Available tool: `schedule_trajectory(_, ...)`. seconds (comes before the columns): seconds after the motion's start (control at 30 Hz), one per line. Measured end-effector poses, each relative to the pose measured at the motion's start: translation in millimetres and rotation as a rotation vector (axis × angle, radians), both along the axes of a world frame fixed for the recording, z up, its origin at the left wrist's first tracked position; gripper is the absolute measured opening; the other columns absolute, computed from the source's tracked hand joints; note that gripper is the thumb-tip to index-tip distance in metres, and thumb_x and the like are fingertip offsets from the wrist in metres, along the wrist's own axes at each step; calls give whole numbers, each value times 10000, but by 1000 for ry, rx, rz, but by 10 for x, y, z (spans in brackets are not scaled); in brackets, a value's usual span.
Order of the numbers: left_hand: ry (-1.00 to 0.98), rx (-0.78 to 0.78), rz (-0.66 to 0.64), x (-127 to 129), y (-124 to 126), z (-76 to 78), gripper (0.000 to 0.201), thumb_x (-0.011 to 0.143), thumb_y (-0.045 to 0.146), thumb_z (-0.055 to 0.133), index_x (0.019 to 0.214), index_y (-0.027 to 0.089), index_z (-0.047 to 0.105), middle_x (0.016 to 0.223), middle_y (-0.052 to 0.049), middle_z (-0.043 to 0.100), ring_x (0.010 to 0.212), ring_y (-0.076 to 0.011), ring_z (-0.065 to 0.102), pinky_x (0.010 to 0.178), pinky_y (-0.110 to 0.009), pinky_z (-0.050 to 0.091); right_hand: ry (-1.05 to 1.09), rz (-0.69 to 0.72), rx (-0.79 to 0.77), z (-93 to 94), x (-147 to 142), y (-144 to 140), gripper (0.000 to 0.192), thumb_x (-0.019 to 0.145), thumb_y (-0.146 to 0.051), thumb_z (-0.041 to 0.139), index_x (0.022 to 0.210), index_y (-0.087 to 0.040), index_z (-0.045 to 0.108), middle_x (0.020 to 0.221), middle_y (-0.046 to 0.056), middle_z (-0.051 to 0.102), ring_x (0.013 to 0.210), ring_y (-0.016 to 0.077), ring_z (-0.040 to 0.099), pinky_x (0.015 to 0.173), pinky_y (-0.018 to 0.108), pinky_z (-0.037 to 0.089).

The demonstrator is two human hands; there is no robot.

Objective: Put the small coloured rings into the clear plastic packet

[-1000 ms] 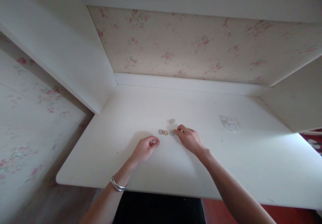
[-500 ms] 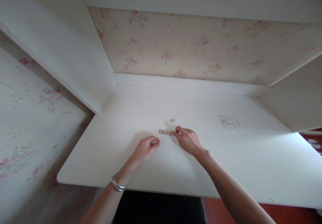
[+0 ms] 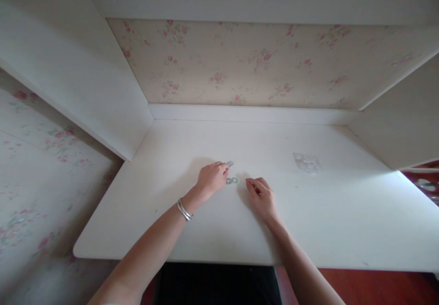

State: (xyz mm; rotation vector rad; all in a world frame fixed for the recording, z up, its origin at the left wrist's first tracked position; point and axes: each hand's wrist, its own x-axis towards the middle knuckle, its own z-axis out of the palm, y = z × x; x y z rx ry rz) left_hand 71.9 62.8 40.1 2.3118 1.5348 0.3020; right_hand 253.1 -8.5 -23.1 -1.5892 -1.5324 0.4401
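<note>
My left hand [image 3: 212,178] reaches forward over the white desk top [image 3: 192,232], a silver bangle on its wrist. Its curled fingertips touch a small cluster of clear rings [image 3: 230,163]. Whether it grips them is hidden by the fingers. Just right of that hand lie two small rings [image 3: 232,180], one grey and one greenish. My right hand [image 3: 262,196] rests on the desk a little right of those rings, apart from them, fingers curled together with nothing seen in them.
A small clear plastic bag [image 3: 306,162] lies flat on the desk to the right. White side panels [image 3: 85,90] and a floral back wall [image 3: 240,67] enclose the desk. The front edge runs near my forearms, with a dark gap below.
My left hand has moved forward and right to the clear rings, covering where the pink and yellow rings lay. My right hand has drawn back from the row of rings.
</note>
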Motion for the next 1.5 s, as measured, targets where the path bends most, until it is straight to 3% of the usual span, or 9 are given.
schedule_trajectory(0.3, 203, 23, -91, 201, 305, -164, 249, 880, 279, 434, 878, 220, 675, 942, -66, 672, 854, -176, 615, 730, -264, 434, 60, 69, 6, 35, 30, -114, 252, 891, -337, 460, 915, -206, 674, 781, 26, 569, 585, 95, 502, 537, 213, 405)
schedule_trajectory(0.63, 172, -35, -179, 217, 377, -206, 214, 880, 224, 437, 875, 206, 650, 950, -61, 663, 878, -176, 610, 757, -263, 433, 165, 3, -25, 2, 72, -75, 280, 878, -383, 463, 898, -210, 682, 762, 20, 553, 552, 94, 470, 512, 223, 390)
schedule_trajectory(0.93, 31, -65, -242, 48, 98, 25, 219, 896, 272, 440, 897, 216, 651, 952, -39, 654, 891, -171, 600, 789, -255, 423, 204, 7, -14, -11, 70, -64, 257, 875, -377, 484, 898, -216, 683, 759, 15, 545, 564, 98, 464, 506, 221, 376)
schedule_trajectory(1.3, 122, -89, -289, 61, -42, -71, 229, 896, 230, 424, 902, 212, 651, 952, -61, 657, 870, -181, 613, 745, -260, 441, 144, 8, -12, -4, 58, -79, 286, 881, -389, 456, 895, -216, 683, 771, 26, 563, 585, 106, 491, 534, 229, 405)
schedule_trajectory(1.5, 100, -45, -282, 19, -94, -29, 264, 900, 238, 415, 853, 236, 675, 908, -44, 670, 850, -190, 621, 726, -279, 443, 144, 7, -38, -30, 87, -63, 295, 878, -412, 461, 894, -216, 681, 761, 26, 567, 588, 116, 501, 538, 235, 405)
